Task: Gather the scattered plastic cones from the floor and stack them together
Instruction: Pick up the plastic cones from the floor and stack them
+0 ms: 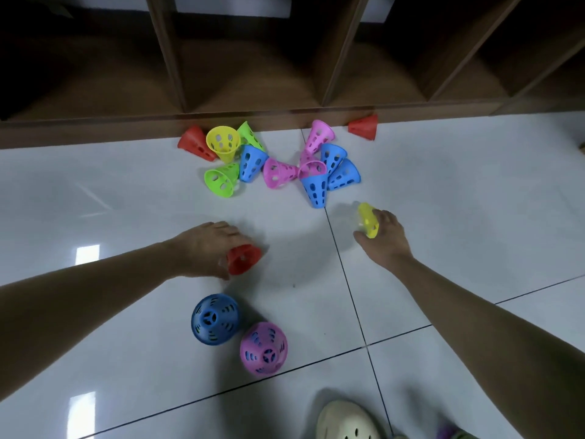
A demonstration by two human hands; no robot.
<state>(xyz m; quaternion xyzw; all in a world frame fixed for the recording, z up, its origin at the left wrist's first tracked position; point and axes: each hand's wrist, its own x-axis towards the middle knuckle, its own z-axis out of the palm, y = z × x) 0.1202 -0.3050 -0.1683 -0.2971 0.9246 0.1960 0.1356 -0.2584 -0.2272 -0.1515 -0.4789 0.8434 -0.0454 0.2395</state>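
Perforated plastic cones in red, yellow, green, blue and pink lie scattered on the white tiled floor near the shelf base. My left hand (205, 245) grips a red cone (243, 258) low over the floor. My right hand (384, 239) holds a yellow cone (368, 219) between fingers and thumb. A blue cone (215, 319) and a pink cone (263, 347) stand upright near me. Farther off lie a red cone (196, 147), a yellow cone (222, 147), a green cone (220, 179), several blue and pink cones (313, 182), and a lone red cone (364, 126).
A wooden cubby shelf (285, 115) runs along the far edge of the floor. My pale clog shoe (346, 421) shows at the bottom edge. Dark grout lines cross the glossy tiles.
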